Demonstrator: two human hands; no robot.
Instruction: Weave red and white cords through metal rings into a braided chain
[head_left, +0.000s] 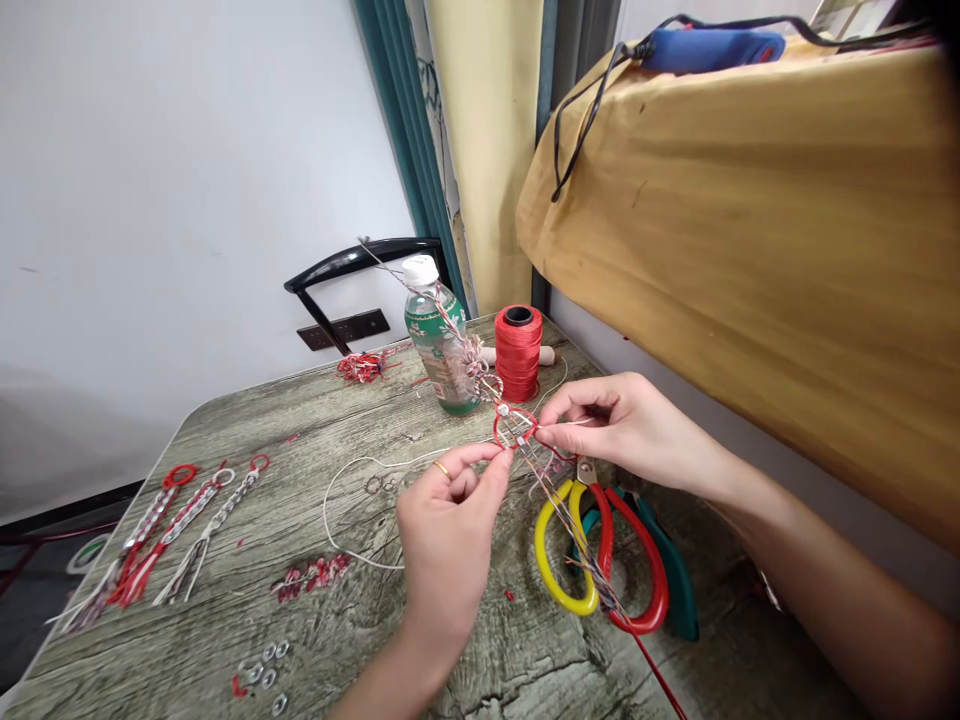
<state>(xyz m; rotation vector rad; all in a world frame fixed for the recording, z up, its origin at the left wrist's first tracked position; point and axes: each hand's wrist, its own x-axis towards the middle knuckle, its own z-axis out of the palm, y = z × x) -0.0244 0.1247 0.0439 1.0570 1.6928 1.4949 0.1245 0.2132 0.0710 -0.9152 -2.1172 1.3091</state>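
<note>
My left hand [448, 525] and my right hand [626, 425] both pinch a small red-wrapped ring [514, 427] held above the wooden table [247, 620]. Red and white cords with small metal nuts run up from the ring to a braided strand [457, 335] and trail down over the scissors. A gold ring sits on a left finger. A white cord [352, 470] loops across the table beside my left hand.
A red thread spool [518, 352] and a plastic bottle [439, 345] stand behind the ring. Yellow-and-red scissors [592, 555] and teal pliers [671, 580] lie by my right wrist. Three finished tasselled charms [169, 525] lie at left; several loose nuts [266, 665] near the front edge.
</note>
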